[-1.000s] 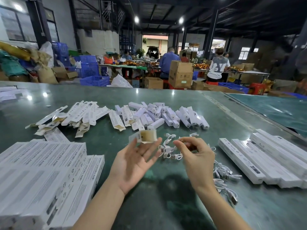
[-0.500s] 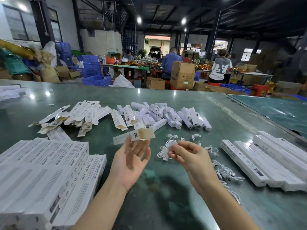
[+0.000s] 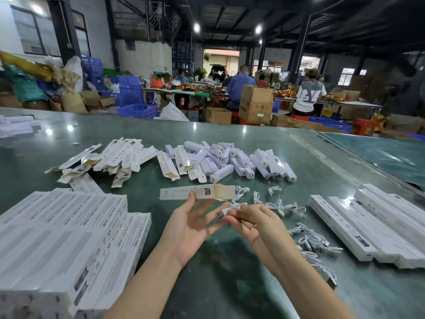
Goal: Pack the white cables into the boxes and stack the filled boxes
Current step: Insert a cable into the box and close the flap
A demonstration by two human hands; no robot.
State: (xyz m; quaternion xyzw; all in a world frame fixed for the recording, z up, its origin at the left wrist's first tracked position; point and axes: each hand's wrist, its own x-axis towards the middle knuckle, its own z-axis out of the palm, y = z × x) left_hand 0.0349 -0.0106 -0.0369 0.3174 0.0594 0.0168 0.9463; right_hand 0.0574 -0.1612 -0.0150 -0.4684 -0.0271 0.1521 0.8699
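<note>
Two hands are at work above the table (image 3: 299, 157). The left hand (image 3: 190, 226) lies palm up with fingers mostly straight, its fingertips propping a long white box (image 3: 184, 194) whose open end flap (image 3: 224, 192) points toward the right hand. That grip is loose: the box rests on the fingertips rather than being clasped. The right hand (image 3: 255, 223) pinches a coiled white cable (image 3: 232, 207), its plug end sitting just short of the open flap.

Risks, as judged from this position:
- The box may tip or slide off the left fingertips when the cable is pushed in, since nothing clamps it.
- The coil may spring loose or snag on the flap edge, leaving a loop hanging outside.
- The flap could crease if forced.

Loose white cables (image 3: 285, 207) lie just beyond and right of the right grip. Filled long boxes (image 3: 368, 224) sit further right; a stack of boxes (image 3: 69, 233) lies left of the left grip. Beyond both grips lie flat, unfolded cartons (image 3: 119, 155) and small white units (image 3: 230, 160).

Surface: glossy green, reflecting ceiling lamps. Room: a dim warehouse with blue crates (image 3: 131, 95), cardboard cartons (image 3: 256, 104) and several seated workers (image 3: 239, 88) at far tables.
</note>
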